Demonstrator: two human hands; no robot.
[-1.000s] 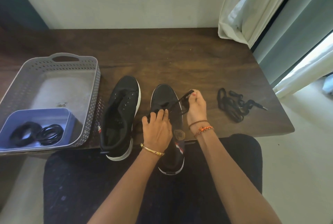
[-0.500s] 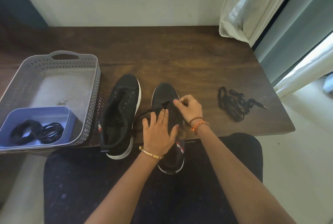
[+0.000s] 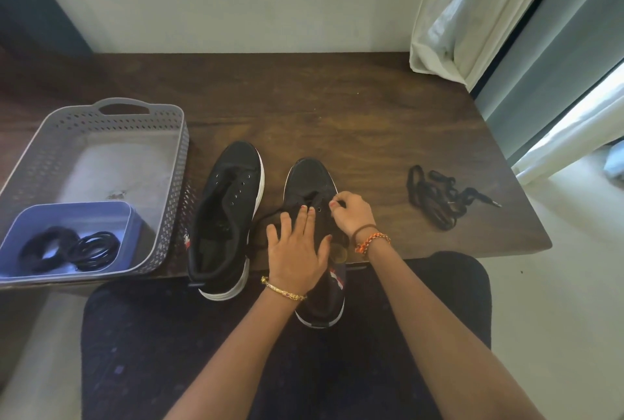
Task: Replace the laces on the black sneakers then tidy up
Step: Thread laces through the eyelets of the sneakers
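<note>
Two black sneakers with white soles stand side by side at the table's near edge. The left sneaker (image 3: 225, 217) has bare eyelets and no lace. My left hand (image 3: 297, 250) lies flat with spread fingers on the tongue of the right sneaker (image 3: 309, 179), pressing it down. My right hand (image 3: 351, 213) is curled at that shoe's right eyelet row, pinching the end of a black lace (image 3: 266, 220) that trails out to the left between the shoes. A loose bundle of black laces (image 3: 439, 196) lies on the table to the right.
A grey perforated basket (image 3: 169, 183) sits at the left and holds a blue tub (image 3: 125, 217) with coiled black laces (image 3: 67, 249). The dark wooden table (image 3: 337, 109) meets a wall behind. A white curtain (image 3: 472, 7) hangs at the right. My lap is below the table edge.
My right hand has come down from holding the lace raised beside the shoe to the right eyelets. My left hand has spread flat on the tongue.
</note>
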